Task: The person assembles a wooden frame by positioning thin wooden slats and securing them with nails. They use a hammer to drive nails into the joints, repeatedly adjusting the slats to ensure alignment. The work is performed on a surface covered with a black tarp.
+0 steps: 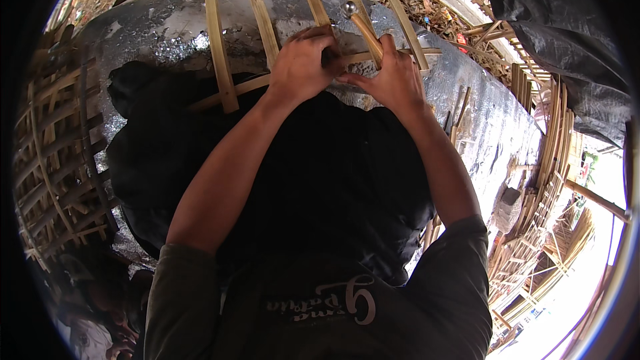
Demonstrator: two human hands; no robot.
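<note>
In front of me lies a frame of several pale bamboo slats (218, 40), running away from me across a bamboo crosspiece (251, 84). My left hand (303, 63) is curled round the near end of a middle slat, at the crosspiece. Just right of it, my right hand (395, 81) grips a hammer (367, 32) by its light wooden handle, with the shiny rounded metal head pointing up and away. The thumb and fingertips of both hands come close together over the crosspiece; whether they pinch something small there is hidden.
Silvery, crinkled sheeting (160, 20) covers the surface beneath. Black cloth (300, 160) spreads over my lap. A woven bamboo lattice (57, 153) stands at left, with another person's hand (123, 347) below it. Bundled bamboo strips (547, 180) and dark plastic sheeting (573, 60) are at right.
</note>
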